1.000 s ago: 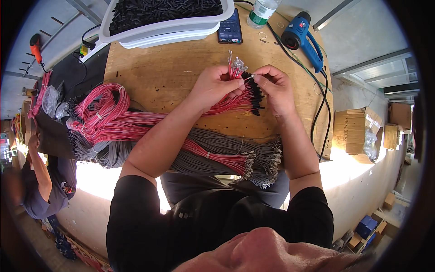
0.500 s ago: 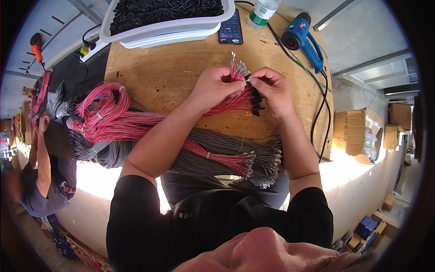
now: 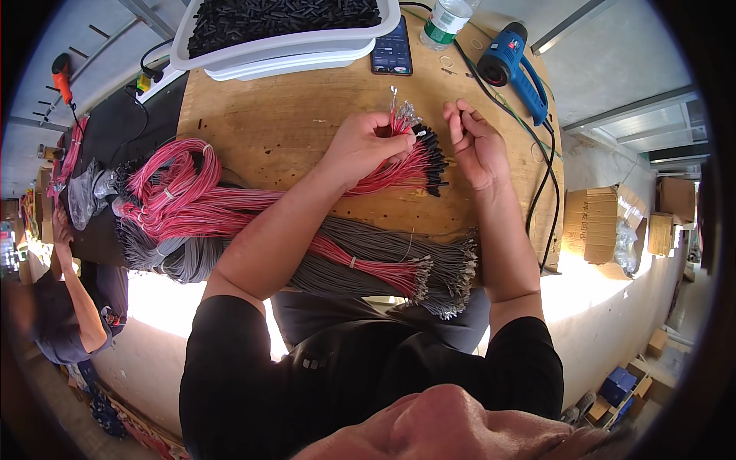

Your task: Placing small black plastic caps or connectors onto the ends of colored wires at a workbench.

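My left hand is closed on a bundle of red wires with bare metal terminals at their upper ends. Many wire ends right of it carry black sleeves, fanned out over the table. A little to the right, apart from the bundle, my right hand is raised with fingers curled and fingertips together. Something small and dark may sit between them, but I cannot make it out. Below my forearms lie thick grey wire bundles and a tied red wire bundle.
A white tub full of short black tubes stands at the far left of the wooden table. Beyond my hands are a phone, a bottle and a blue heat gun with its cable. A co-worker works at left.
My right hand has pulled away from the wire tips to the right, its fingers curling. My left hand has kept its hold. The co-worker's hand has moved lower.
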### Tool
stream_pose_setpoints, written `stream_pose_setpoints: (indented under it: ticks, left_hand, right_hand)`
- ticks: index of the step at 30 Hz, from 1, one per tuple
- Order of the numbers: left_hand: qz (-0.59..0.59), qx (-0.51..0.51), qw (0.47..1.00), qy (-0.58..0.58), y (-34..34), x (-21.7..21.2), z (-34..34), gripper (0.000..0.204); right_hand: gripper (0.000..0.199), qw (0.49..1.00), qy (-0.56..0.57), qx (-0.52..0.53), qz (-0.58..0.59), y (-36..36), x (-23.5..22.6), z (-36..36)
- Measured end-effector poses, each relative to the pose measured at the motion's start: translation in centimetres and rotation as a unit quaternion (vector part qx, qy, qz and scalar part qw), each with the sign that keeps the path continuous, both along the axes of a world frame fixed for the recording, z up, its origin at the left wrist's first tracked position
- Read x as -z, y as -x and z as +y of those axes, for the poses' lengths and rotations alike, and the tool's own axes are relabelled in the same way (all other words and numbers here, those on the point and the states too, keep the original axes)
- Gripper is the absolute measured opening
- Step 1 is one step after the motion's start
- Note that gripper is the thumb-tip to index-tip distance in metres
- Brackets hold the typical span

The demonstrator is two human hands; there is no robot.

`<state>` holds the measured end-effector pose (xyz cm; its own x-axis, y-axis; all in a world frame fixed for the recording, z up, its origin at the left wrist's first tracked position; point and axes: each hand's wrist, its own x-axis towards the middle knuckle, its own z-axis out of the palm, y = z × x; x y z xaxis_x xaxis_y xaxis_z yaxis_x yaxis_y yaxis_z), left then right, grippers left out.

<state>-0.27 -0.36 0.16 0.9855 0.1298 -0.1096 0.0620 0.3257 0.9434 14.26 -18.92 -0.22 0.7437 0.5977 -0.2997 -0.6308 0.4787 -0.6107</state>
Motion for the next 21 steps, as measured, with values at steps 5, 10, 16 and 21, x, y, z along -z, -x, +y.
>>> stream_pose_setpoints:
  ticks: [5,10,16,21]
  left_hand:
    - [0.004,-0.001,1.0,0.006,0.0,-0.1,0.0,0.012]
    - [0.015,-0.009,1.0,0.011,0.0,-0.2,0.0,0.013]
    - [0.021,-0.011,1.0,0.018,0.1,-0.3,0.1,0.012]
    - [0.012,-0.006,1.0,0.018,0.0,-0.2,0.2,0.012]
  right_hand:
    - [0.023,0.996,-0.031,-0.074,-0.039,-0.3,0.3,-0.8]
    - [0.023,0.988,0.048,-0.109,-0.102,0.7,-0.6,-0.1]
    - [0.017,0.988,0.045,-0.095,-0.113,1.8,-1.6,0.3]
    - [0.016,0.985,0.036,-0.118,-0.122,1.2,-0.5,-0.1]
